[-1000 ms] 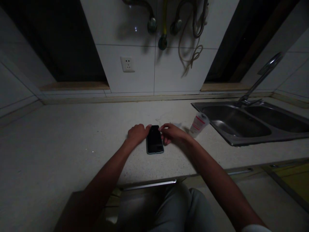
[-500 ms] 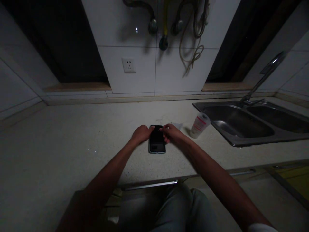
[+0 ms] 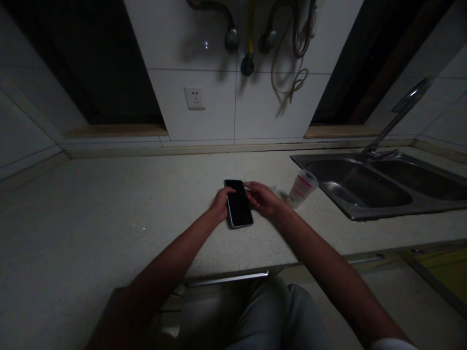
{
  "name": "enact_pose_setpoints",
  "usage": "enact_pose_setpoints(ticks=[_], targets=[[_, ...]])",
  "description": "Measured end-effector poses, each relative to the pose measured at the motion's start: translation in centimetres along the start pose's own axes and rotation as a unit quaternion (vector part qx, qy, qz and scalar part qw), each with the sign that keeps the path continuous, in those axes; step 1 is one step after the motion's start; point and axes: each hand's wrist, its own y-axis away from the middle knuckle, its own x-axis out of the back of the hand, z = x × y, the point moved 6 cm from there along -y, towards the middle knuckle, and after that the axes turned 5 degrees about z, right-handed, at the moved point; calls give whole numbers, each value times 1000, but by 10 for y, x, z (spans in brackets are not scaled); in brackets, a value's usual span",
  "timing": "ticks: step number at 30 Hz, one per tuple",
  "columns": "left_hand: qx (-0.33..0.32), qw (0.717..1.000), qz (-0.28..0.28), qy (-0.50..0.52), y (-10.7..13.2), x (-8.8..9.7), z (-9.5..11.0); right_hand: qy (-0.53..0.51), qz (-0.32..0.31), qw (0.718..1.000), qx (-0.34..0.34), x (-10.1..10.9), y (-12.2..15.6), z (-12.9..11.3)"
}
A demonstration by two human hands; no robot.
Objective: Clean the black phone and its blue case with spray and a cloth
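A smartphone (image 3: 241, 210) with a dark screen and a pale edge is held at a slight tilt over the pale countertop (image 3: 127, 204). Gripping its left side is my left hand (image 3: 221, 203), thumb laid over the upper part of the screen and fingers hidden beneath. My right hand (image 3: 263, 198) is closed at the phone's upper right edge, its fingers bent against the side. Whether my right fingers hold anything else I cannot make out. Partly behind the right hand lies a small whitish, see-through piece (image 3: 273, 187).
A clear plastic cup (image 3: 302, 188) with pink print stands right of my right hand. Farther right is a steel double sink (image 3: 350, 214) with a tall faucet (image 3: 397, 116). Pipes (image 3: 248, 58) and a socket (image 3: 195, 98) are on the tiled wall.
The phone, flat on the counter before, is now raised and turned slightly. My left hand has moved from its top corner to wrap its left side; my right hand has shifted to its right edge.
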Motion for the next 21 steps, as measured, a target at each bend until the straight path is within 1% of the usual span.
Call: enact_pose_setpoints(ticks=[2,3,6,7,9,12,15,21], targets=[[39,999,4,38,0,0,-2,-30,-25,999,7,0,2,-7],[42,998,-1,53,1,-1,0,-37,-29,999,12,1,3,-11],[25,993,-34,111,8,-9,12,-32,-15,998,43,6,3,-19],[17,992,-36,123,10,-10,16,-29,-8,998,55,8,2,-20],[5,989,-25,144,14,-10,22,-29,5,997,76,13,0,-22],[-5,985,-5,174,17,-8,25,-35,18,994,97,18,-3,-23],[-1,985,-5,174,17,-7,23,-35,22,994,99,21,-5,-23],[34,989,-41,136,16,-11,15,-25,33,994,101,21,-3,-23]])
